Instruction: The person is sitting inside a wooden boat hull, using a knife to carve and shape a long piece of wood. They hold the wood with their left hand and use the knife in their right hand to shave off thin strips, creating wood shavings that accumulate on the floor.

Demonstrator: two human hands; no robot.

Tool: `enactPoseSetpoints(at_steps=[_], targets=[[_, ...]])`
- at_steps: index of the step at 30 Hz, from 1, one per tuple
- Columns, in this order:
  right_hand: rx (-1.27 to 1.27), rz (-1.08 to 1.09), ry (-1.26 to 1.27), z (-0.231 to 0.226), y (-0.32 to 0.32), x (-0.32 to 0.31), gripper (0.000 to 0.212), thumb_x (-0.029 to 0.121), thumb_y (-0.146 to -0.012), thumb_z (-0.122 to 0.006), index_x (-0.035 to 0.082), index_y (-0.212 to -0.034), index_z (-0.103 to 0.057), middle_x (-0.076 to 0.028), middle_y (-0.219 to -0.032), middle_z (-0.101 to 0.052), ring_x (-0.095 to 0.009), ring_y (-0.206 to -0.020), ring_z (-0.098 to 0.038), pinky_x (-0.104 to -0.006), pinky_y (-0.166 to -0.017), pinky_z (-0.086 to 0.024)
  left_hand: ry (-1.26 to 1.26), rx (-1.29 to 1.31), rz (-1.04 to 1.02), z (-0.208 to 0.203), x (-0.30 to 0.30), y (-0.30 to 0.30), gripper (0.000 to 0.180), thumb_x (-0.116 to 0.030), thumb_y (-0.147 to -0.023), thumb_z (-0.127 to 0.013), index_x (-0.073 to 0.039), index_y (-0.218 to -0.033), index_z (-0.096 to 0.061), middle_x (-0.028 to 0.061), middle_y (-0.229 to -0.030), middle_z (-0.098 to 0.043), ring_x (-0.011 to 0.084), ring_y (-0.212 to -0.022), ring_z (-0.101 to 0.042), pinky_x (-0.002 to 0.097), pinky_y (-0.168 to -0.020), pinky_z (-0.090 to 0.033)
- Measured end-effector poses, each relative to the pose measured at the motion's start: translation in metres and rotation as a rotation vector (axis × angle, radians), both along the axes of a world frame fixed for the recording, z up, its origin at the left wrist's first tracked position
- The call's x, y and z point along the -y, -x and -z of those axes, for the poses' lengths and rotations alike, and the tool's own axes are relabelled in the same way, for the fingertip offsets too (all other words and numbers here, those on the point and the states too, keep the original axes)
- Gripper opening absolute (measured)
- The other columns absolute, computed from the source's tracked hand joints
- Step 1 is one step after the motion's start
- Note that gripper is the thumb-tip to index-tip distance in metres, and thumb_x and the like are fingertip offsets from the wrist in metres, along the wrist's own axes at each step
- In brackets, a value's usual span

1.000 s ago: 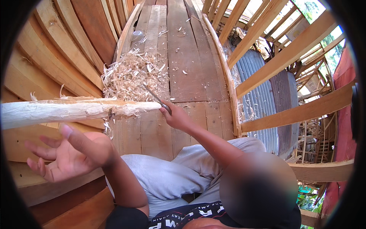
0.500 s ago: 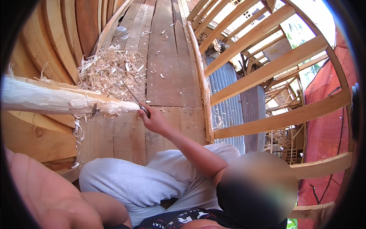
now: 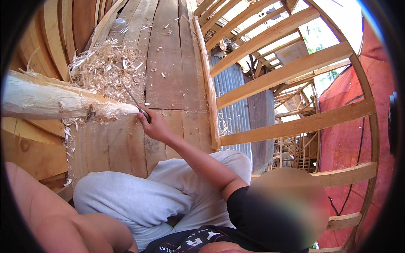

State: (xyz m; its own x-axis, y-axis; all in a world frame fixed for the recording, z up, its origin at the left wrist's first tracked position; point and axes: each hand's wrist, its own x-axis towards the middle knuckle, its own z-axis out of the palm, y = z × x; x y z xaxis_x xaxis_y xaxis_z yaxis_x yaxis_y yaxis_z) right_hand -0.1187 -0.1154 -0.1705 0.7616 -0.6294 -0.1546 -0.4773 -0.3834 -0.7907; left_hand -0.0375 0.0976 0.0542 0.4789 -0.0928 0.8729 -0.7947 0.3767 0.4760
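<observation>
My right hand [image 3: 152, 125] is closed round the dark handle of a knife [image 3: 131, 95]. Its thin blade points up and to the left, crossing the tip of a peeled pale wooden pole [image 3: 50, 101]. Blade and pole tip look close together; whether they touch I cannot tell. The pole comes in from the left edge, with a rough, whittled end and a dark knot. At the lower left my left hand [image 3: 31, 198] looms large and close, its fingers out of the picture, and nothing is visible in it.
Curled wood shavings [image 3: 107, 63] are heaped on the plank floor [image 3: 166, 76] beyond the pole. A clear cup [image 3: 119, 24] lies farther off. Curved boards [image 3: 55, 46] rise on the left. A slatted wooden railing [image 3: 291, 78] stands at right, before a red sheet [image 3: 344, 135]. My crossed legs [image 3: 135, 196] are below.
The whole scene has shifted left and slightly up in the view. My right hand still holds the knife at the pole's tip. At the lower left, my left hand and arm have turned somewhat.
</observation>
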Motion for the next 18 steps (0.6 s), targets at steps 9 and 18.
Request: enactPoseSetpoints(at_steps=[9, 18], targets=[[0.015, 0.014, 0.012, 0.005, 0.001, -0.004, 0.045, 0.031, -0.096, -0.054, 0.009, -0.135, -0.051, -0.011, -0.067, -0.056, -0.019, -0.061, -0.053, -0.034, -0.062, -0.044, -0.023, -0.019, 0.046, 0.013, -0.007, -0.001, 0.066, -0.043, -0.091, -0.05, 0.002, -0.137, -0.035, 0.0212, -0.131, -0.045, 0.0369, -0.126, -0.042, 0.0605, -0.107, -0.026], [-0.01, -0.014, -0.033, -0.005, 0.001, 0.002, 0.044, 0.032, -0.097, -0.051, 0.009, -0.135, -0.051, -0.011, -0.068, -0.057, -0.02, -0.064, -0.054, -0.0339, -0.065, -0.044, -0.032, -0.04, 0.07, 0.02, -0.007, -0.01, 0.068, -0.047, -0.091, -0.049, 0.002, -0.137, -0.035, 0.0215, -0.13, -0.046, 0.0365, -0.125, -0.043, 0.0606, -0.107, -0.026]])
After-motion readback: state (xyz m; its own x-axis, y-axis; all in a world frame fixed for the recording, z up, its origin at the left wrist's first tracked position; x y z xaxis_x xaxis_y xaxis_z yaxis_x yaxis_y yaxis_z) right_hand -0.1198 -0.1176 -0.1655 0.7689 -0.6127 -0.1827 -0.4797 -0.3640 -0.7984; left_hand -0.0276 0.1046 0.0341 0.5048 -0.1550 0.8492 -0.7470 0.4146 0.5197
